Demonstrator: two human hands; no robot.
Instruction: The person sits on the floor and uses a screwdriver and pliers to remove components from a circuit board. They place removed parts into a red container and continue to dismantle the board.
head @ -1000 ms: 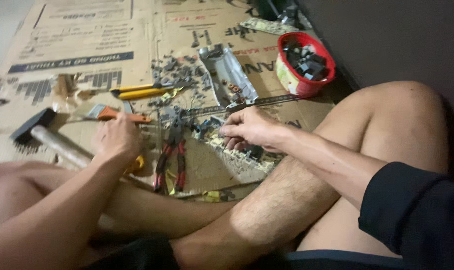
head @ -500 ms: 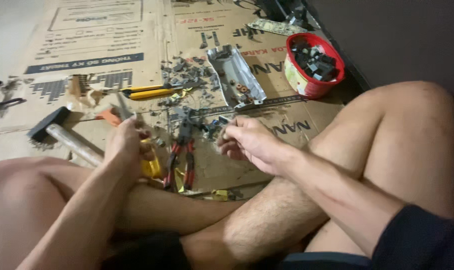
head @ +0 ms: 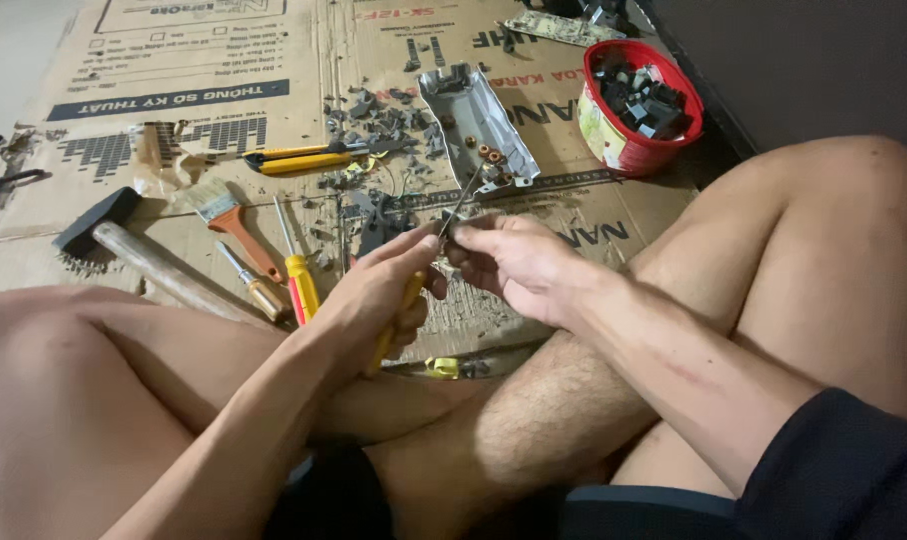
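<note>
Two bare hands meet just above the crossed legs: the left hand (head: 379, 300) is wrapped tight around the yellow handle of a screwdriver (head: 429, 258), whose thin metal shaft rises toward the far right, and the right hand (head: 519, 265) is curled narrow, fingertips pinching a small dark part (head: 454, 238) right at the shaft; what that part is stays too small to tell. Judging by the litter around, the stripping-down seems well along but not over, since one piece is in the fingers now and a green circuit board (head: 554, 28) lies at the far edge, seemingly whole. Just beyond the left hand, on the creased brown cardboard (head: 174, 130), lie a red-and-yellow screwdriver (head: 296, 270), a smaller wooden-handled tool (head: 249, 283), a paintbrush (head: 224, 215) with pale bristles and an orange handle, and a hammer (head: 124, 250) with a blocky black head and worn wooden shaft. Farther on, grey crumbs and broken bits (head: 374, 110) are strewn beside a yellow-handled cutter (head: 304, 158). Past them an opened grey metal casing (head: 479, 125), long and trough-shaped, holds a few coppery rings, and a round red plastic bowl (head: 614, 150) at the far right is heaped with dark blocky components.
</note>
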